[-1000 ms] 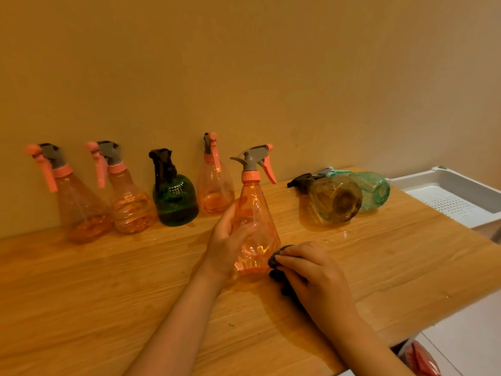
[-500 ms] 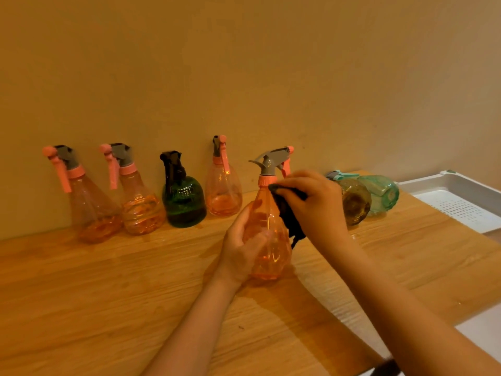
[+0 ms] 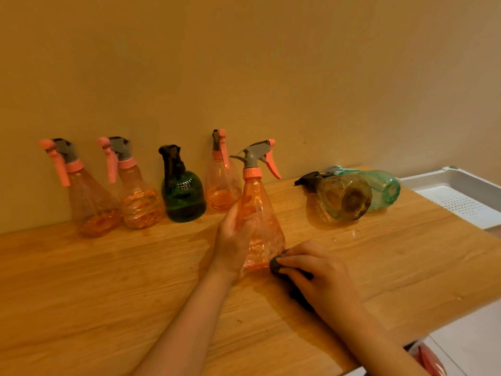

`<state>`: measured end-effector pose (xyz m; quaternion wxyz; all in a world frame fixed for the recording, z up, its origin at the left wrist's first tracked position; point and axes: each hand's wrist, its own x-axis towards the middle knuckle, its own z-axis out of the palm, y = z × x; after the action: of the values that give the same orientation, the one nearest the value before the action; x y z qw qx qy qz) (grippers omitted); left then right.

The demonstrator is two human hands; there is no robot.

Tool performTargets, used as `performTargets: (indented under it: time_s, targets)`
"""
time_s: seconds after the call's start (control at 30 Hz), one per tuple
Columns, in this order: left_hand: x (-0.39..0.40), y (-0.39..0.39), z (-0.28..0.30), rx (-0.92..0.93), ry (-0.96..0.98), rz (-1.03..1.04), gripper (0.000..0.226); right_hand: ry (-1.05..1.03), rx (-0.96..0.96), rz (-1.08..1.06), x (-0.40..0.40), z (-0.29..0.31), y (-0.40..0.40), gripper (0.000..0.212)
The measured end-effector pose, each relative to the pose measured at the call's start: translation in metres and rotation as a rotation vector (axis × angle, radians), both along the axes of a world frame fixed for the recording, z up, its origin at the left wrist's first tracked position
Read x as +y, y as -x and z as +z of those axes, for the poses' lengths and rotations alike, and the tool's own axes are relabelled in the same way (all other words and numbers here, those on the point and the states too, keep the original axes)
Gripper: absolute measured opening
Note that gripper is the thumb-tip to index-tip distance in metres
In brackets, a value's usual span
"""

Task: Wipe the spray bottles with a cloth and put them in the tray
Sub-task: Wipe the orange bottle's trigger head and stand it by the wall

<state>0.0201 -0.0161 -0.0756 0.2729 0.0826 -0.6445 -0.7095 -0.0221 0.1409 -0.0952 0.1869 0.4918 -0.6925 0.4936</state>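
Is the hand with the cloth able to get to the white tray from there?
Probably yes. The right hand holds the cloth low by the orange bottle, and the wooden table between it and the tray looks bare. Two bottles lying down sit farther back, out of the way.

Front of the desk point(image 3: 95, 308) lies open, a broad bare stretch of wood to the left of the arms. Along the wall point(image 3: 244, 63), a row blocks the back: two orange bottles point(image 3: 92, 196) on the far left, the dark green bottle point(image 3: 183, 196), another orange one point(image 3: 221, 183) just beside it. Middle ground is taken by the held orange bottle point(image 3: 257, 221) with both hands against it. To the right, the amber bottle point(image 3: 339, 196) and teal bottle point(image 3: 383, 189) lie on their sides, touching, barring the far lane toward the white tray point(image 3: 433, 180). Nearer the front edge, bare wood runs clear to the tray.
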Motion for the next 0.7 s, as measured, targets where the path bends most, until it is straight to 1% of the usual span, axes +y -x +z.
performTargets:
  time_s: [0.07, 0.13, 0.2, 0.3, 0.37, 0.4, 0.47, 0.6, 0.63, 0.7]
  targets:
    - [-0.001, 0.000, -0.001, 0.001, 0.005, 0.015, 0.038, 0.012, 0.031, -0.001, -0.001, -0.002, -0.001, 0.017]
    - [-0.001, 0.000, -0.001, -0.012, 0.004, 0.011, 0.045, 0.075, 0.051, -0.012, -0.002, 0.001, -0.003, 0.016]
    - [-0.002, -0.001, 0.000, -0.016, 0.018, -0.007, 0.047, 0.098, 0.110, 0.007, -0.003, 0.003, -0.005, 0.015]
    - [-0.001, 0.000, 0.000, -0.027, 0.028, 0.007, 0.053, 0.030, 0.174, 0.080, -0.006, -0.001, -0.007, 0.014]
    - [-0.002, -0.001, 0.000, -0.050, 0.053, 0.023, 0.069, 0.007, 0.146, 0.048, -0.007, -0.003, -0.005, 0.017]
    - [-0.002, -0.001, 0.000, -0.062, 0.079, 0.027, 0.071, 0.011, 0.123, 0.018, -0.006, -0.003, -0.004, 0.019]
    - [-0.004, -0.002, 0.001, -0.080, 0.105, 0.035, 0.061, 0.018, 0.097, -0.028, -0.004, -0.003, -0.002, 0.019]
    - [-0.004, -0.003, 0.003, -0.081, 0.089, 0.037, 0.038, 0.039, 0.090, -0.077, -0.004, -0.003, -0.001, 0.015]
    - [-0.003, -0.004, 0.004, -0.075, 0.078, 0.040, 0.037, 0.062, 0.073, -0.105, -0.003, -0.001, 0.001, 0.016]
    - [-0.003, -0.004, 0.004, -0.070, 0.055, 0.042, 0.044, 0.112, 0.018, -0.171, -0.001, 0.005, 0.006, 0.014]
